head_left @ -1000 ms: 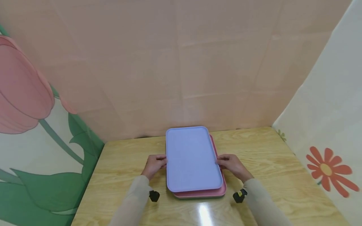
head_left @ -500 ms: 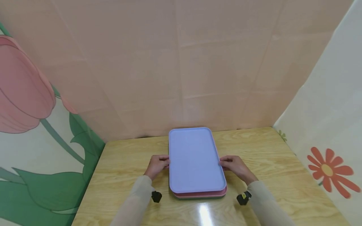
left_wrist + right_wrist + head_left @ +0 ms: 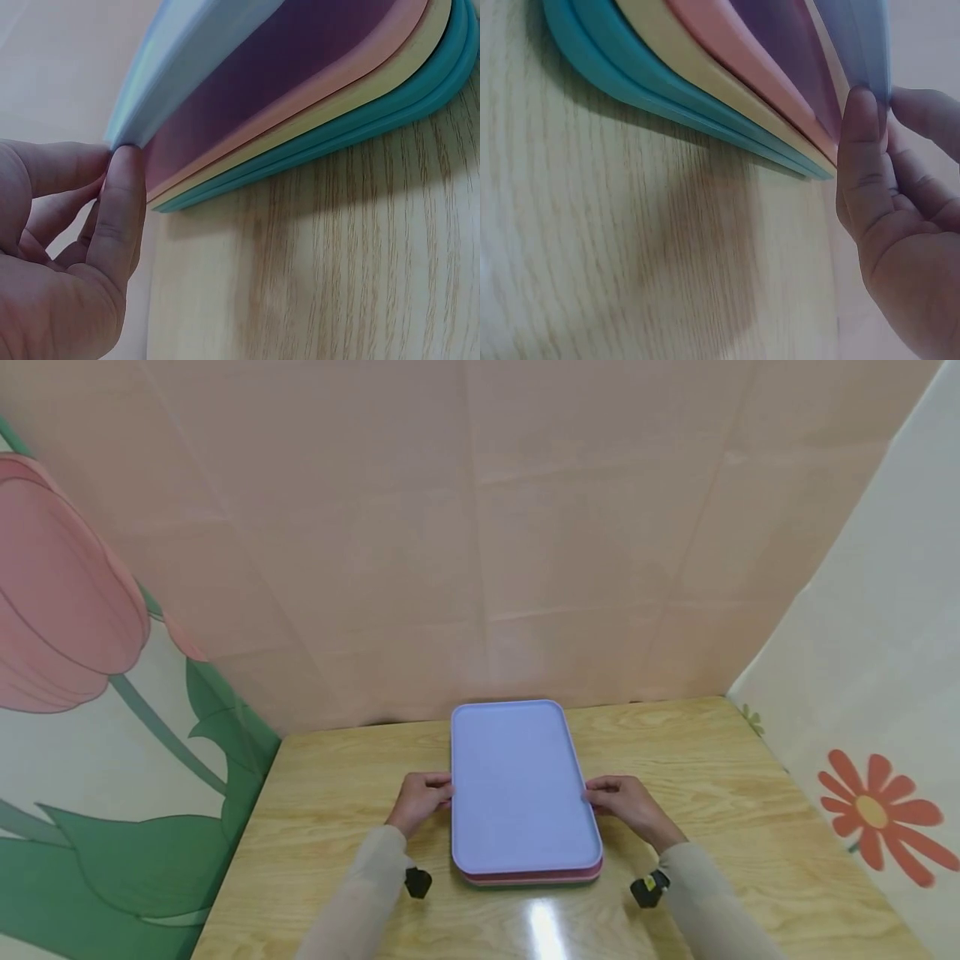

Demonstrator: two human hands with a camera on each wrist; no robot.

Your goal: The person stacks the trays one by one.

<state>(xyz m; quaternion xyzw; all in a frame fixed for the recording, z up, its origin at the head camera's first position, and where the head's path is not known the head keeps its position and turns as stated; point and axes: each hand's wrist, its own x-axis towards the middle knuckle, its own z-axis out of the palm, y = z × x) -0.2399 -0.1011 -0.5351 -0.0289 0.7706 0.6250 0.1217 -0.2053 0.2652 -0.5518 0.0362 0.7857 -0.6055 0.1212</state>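
A lavender rectangular tray (image 3: 521, 785) lies over a stack of other trays, with a gap under its near part in both wrist views. My left hand (image 3: 422, 800) pinches its left long edge between thumb and fingers. On the opposite edge, my right hand (image 3: 626, 804) pinches the rim the same way. Beneath sits a pink tray (image 3: 390, 49), then a yellow tray (image 3: 405, 71), and two teal trays (image 3: 645, 101) at the bottom on the table. The lavender tray almost covers the stack in the head view; only the near rims show.
The stack stands on a light wood-grain table (image 3: 330, 827), towards its back edge. A plain pinkish backdrop (image 3: 480, 543) rises behind it. Printed sheets with a tulip (image 3: 67, 585) and a red flower (image 3: 870, 810) flank the table.
Both hands have shifted the lavender tray slightly to the right and squared it over the stack. The pink rim that showed along the right side is now covered.
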